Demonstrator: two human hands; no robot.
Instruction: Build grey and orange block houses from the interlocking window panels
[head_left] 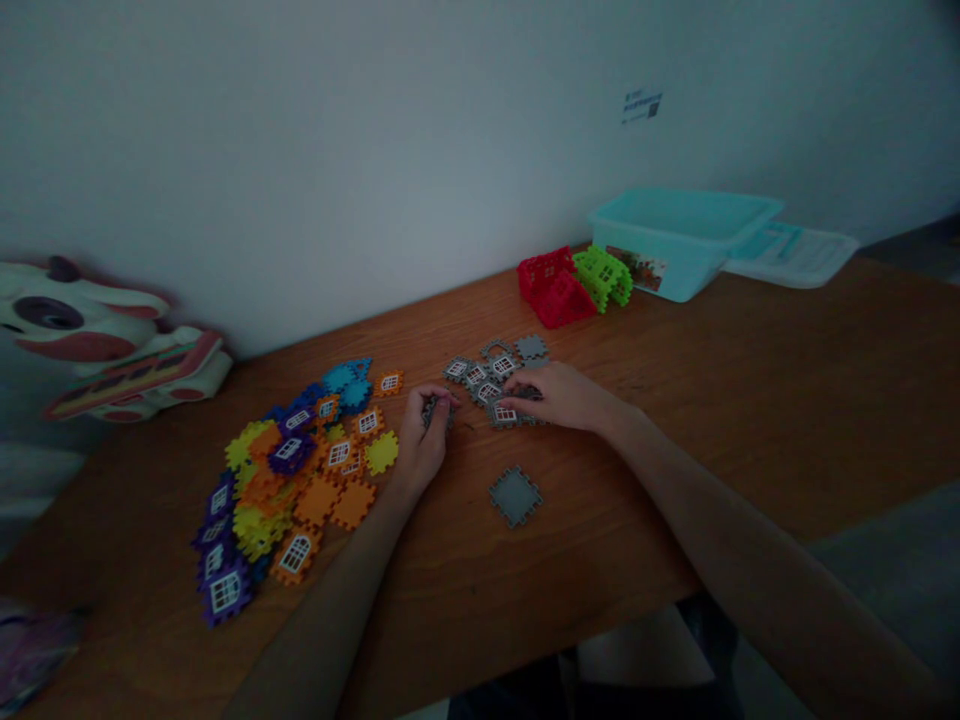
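**Where are my hands?**
Your left grip (pixel 424 440) is just beside the gray window tiles (pixel 480 380). Your right grip (pixel 561 396) lies on top of them.

**Are they shut?**
Your left grip has its fingers (pixel 444 398) close together on a gray piece (pixel 432 412). Your right grip is curled over the tiles, but I cannot tell if it is clamped on one.

**What else is there?**
A flat gray tile (pixel 516 496) sits just below those tiles on the wooden surface (pixel 675 420). A heap of bright tiles (pixel 315 500) lies to their left. A red toy house (pixel 551 290), a green toy house (pixel 604 278) and a blue plastic tub (pixel 660 250) are beyond them.
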